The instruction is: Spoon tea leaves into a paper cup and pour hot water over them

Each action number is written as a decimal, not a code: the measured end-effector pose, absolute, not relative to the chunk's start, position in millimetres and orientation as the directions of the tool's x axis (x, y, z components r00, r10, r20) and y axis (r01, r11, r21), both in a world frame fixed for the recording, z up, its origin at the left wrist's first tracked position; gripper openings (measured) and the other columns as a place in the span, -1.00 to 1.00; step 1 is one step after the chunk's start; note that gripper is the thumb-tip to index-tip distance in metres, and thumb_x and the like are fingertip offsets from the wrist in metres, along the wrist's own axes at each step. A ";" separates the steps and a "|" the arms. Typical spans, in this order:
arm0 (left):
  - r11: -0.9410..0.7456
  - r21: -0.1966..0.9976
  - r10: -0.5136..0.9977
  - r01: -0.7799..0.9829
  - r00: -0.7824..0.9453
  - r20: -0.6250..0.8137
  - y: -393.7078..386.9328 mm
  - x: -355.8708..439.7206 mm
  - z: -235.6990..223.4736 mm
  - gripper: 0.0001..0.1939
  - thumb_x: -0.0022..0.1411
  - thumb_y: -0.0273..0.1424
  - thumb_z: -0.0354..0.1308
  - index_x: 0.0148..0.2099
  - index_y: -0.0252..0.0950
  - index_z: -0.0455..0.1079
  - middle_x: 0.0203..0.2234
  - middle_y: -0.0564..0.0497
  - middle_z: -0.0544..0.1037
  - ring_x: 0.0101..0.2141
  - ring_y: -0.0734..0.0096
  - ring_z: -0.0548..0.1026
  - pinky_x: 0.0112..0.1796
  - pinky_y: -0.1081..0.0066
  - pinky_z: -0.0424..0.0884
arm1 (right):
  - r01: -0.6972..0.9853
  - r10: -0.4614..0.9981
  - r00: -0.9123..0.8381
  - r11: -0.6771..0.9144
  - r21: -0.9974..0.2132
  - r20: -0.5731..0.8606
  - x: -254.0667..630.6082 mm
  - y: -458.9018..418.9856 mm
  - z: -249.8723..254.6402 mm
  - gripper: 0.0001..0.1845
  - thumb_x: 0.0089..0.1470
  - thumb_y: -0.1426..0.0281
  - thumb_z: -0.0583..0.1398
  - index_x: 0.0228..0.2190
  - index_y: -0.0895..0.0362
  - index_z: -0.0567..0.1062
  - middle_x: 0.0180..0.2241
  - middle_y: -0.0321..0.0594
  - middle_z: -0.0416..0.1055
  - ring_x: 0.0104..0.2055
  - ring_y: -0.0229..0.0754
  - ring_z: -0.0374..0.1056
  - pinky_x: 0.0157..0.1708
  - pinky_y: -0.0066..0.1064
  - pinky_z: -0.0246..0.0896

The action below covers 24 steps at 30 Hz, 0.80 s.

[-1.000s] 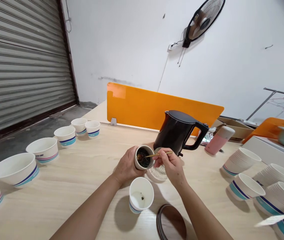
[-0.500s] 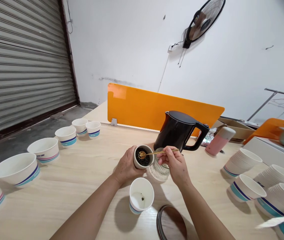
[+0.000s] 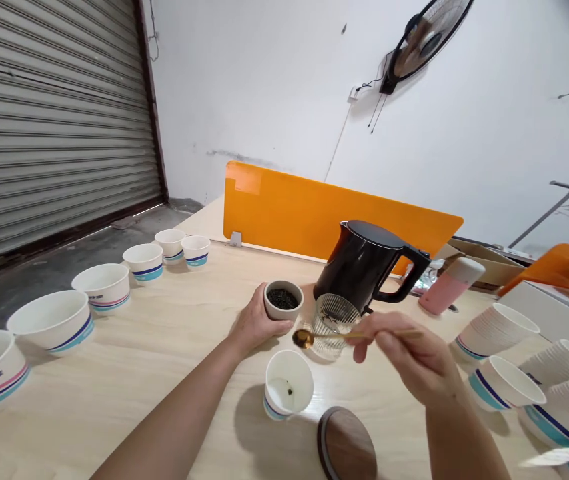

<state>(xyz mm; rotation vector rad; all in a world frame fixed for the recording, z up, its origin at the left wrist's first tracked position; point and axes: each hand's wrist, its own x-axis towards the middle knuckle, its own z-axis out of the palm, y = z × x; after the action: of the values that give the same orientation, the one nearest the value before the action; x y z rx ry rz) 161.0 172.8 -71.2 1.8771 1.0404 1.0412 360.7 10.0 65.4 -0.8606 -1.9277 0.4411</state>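
Note:
My left hand [image 3: 251,325] is wrapped round a small ceramic jar [image 3: 283,300] of dark tea leaves, which stands on the wooden table [image 3: 134,373]. My right hand [image 3: 414,360] pinches a thin gold spoon [image 3: 309,338]; its bowl hangs over the far rim of a white paper cup [image 3: 288,385]. That cup has a few dark specks at its bottom. A ribbed glass [image 3: 333,323] stands just behind the spoon, in front of a black electric kettle [image 3: 364,263].
A round wooden lid [image 3: 347,445] lies near the front edge. White paper bowls [image 3: 54,320] line the left side, and stacks of bowls [image 3: 501,387] crowd the right. An orange divider panel [image 3: 334,213] and a pink bottle [image 3: 447,287] stand at the back.
My right hand has drawn the spoon out of the tea jar and moved it down and right, over the paper cup. My left hand has set the jar upright on the table.

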 end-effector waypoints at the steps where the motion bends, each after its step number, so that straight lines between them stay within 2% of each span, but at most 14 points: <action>1: -0.389 0.870 0.895 0.303 0.348 0.280 173.7 161.3 -72.5 -0.13 -0.10 -0.25 0.44 0.22 -0.07 0.11 0.04 0.04 0.46 -0.01 0.13 0.46 0.01 0.24 0.35 | 0.437 0.709 -0.425 0.705 -0.558 0.563 357.5 4.6 70.3 -0.72 0.28 0.57 0.04 -0.07 0.08 0.43 -0.31 -0.22 0.49 -0.32 -0.28 0.43 -0.32 -0.42 0.34; 4: -0.367 0.851 0.898 0.375 0.382 0.219 175.7 162.1 -75.3 -0.09 -0.10 -0.20 0.43 0.25 -0.13 0.08 0.06 -0.05 0.45 0.03 0.05 0.44 -0.02 0.21 0.36 | 0.503 0.662 -0.645 0.744 -0.440 0.382 348.2 -6.5 80.1 -0.66 0.23 0.62 0.05 -0.01 0.12 0.38 -0.28 -0.20 0.48 -0.26 -0.25 0.39 -0.28 -0.38 0.26; 7: -0.387 0.824 0.885 0.415 0.418 0.205 176.5 162.7 -76.2 -0.20 -0.08 -0.22 0.42 0.18 -0.17 0.17 0.03 -0.07 0.48 0.01 0.05 0.45 -0.09 0.23 0.38 | 0.523 0.664 -0.682 0.736 -0.430 0.307 343.0 -11.1 83.1 -0.67 0.24 0.61 0.04 -0.01 0.11 0.36 -0.26 -0.20 0.48 -0.23 -0.25 0.37 -0.26 -0.36 0.23; 11: -0.424 0.807 0.870 0.411 0.431 0.238 175.9 163.6 -75.1 -0.29 -0.06 -0.25 0.41 0.12 -0.16 0.21 -0.02 -0.01 0.49 -0.01 0.14 0.46 -0.11 0.28 0.38 | 0.548 0.678 -0.676 0.724 -0.420 0.289 342.0 -11.8 83.8 -0.72 0.26 0.59 0.04 -0.06 0.12 0.39 -0.26 -0.19 0.47 -0.23 -0.25 0.36 -0.25 -0.37 0.23; 15: -0.442 0.775 0.873 0.451 0.414 0.257 175.9 164.7 -73.9 -0.31 -0.08 -0.23 0.43 0.08 -0.21 0.25 -0.04 -0.05 0.49 0.00 0.09 0.44 -0.08 0.25 0.35 | 0.533 0.672 -0.681 0.728 -0.431 0.292 342.1 -9.8 84.0 -0.73 0.25 0.60 0.04 -0.08 0.14 0.41 -0.27 -0.18 0.47 -0.22 -0.25 0.37 -0.25 -0.37 0.23; 24: -0.424 0.756 0.884 0.498 0.408 0.227 176.9 165.6 -70.4 -0.42 -0.02 -0.20 0.39 0.02 -0.22 0.31 -0.09 -0.08 0.52 -0.05 0.05 0.47 -0.18 0.26 0.37 | 0.534 0.683 -0.651 0.723 -0.439 0.331 341.5 -5.0 81.0 -0.77 0.24 0.58 0.07 -0.13 0.14 0.42 -0.30 -0.22 0.46 -0.23 -0.26 0.35 -0.19 -0.35 0.16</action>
<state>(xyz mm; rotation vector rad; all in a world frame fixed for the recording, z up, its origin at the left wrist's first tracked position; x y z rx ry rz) 165.6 176.9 -70.4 2.0714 1.1704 0.8397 341.5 -5.0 81.0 -0.9278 -2.4475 0.4184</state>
